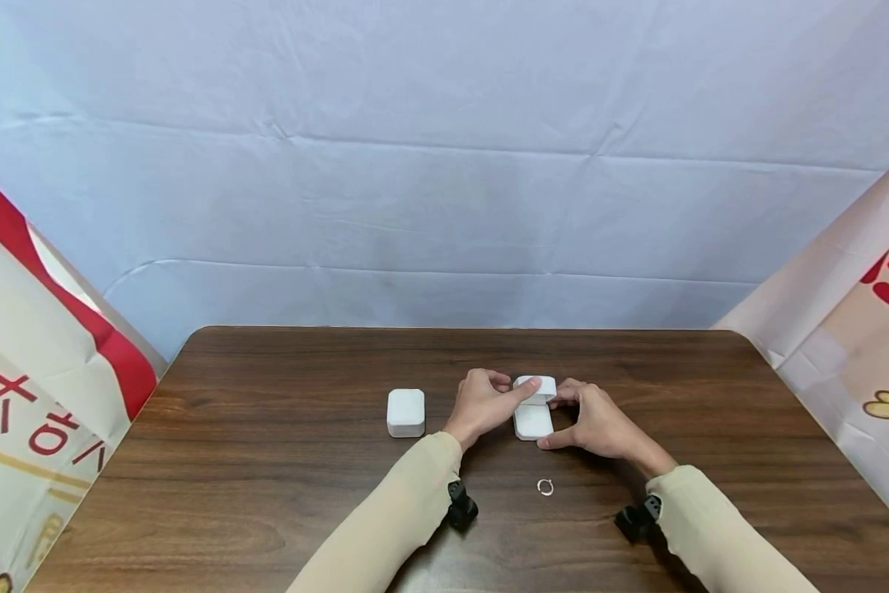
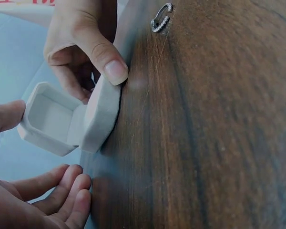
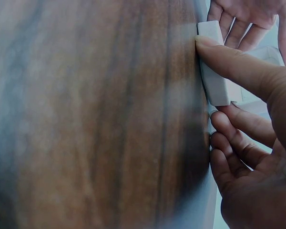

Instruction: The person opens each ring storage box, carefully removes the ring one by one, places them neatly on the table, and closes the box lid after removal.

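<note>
A small white ring box (image 1: 533,422) stands on the table with its hinged lid raised. My right hand (image 1: 598,423) grips its base, the thumb at the near side and fingers at the far side. My left hand (image 1: 481,403) touches the lid (image 2: 47,117) with the thumb; its other fingers (image 2: 69,191) lie apart from the box in the left wrist view. In the right wrist view, my right thumb (image 3: 238,64) presses along the base (image 3: 213,81). Nearer to me, a silvery open-ended ring (image 1: 545,487) with small stones lies on the wood.
A second white box (image 1: 405,412), closed, stands left of my left hand. The dark wooden table (image 1: 251,461) ends at a pale cloth backdrop (image 1: 444,206), with printed cloths (image 1: 51,395) at the sides. Black wrist cameras (image 1: 461,506) sit on both sleeves.
</note>
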Demonstrator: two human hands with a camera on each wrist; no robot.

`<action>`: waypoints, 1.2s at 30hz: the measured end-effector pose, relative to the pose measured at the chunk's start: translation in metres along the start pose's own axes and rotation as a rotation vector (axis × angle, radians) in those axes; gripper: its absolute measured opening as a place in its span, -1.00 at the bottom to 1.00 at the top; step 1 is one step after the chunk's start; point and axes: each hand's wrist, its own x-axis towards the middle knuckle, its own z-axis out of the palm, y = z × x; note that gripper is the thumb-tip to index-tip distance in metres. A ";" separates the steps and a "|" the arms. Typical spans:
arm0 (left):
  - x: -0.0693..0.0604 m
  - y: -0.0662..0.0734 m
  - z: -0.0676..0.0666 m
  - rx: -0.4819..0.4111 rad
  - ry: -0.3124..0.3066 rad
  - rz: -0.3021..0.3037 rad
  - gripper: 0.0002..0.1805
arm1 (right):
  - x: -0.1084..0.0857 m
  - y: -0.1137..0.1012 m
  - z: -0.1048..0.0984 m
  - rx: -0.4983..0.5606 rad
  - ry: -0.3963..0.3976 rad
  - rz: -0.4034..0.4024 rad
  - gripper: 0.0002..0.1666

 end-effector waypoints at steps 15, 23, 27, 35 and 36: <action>0.001 0.001 0.000 -0.031 -0.115 -0.024 -0.25 | -0.001 -0.001 -0.001 0.005 -0.016 0.009 -0.41; 0.002 0.002 0.000 -0.025 -0.151 -0.028 -0.30 | -0.001 0.000 -0.001 0.010 -0.013 0.011 -0.42; 0.002 0.002 0.000 -0.035 -0.156 -0.033 -0.33 | -0.001 0.000 -0.001 0.008 -0.014 0.010 -0.41; 0.003 0.001 0.000 -0.060 -0.154 -0.020 -0.43 | -0.001 0.001 -0.001 0.012 -0.019 -0.001 -0.40; 0.003 0.001 0.000 -0.063 -0.156 -0.019 -0.44 | 0.000 0.001 -0.001 0.010 -0.020 -0.001 -0.41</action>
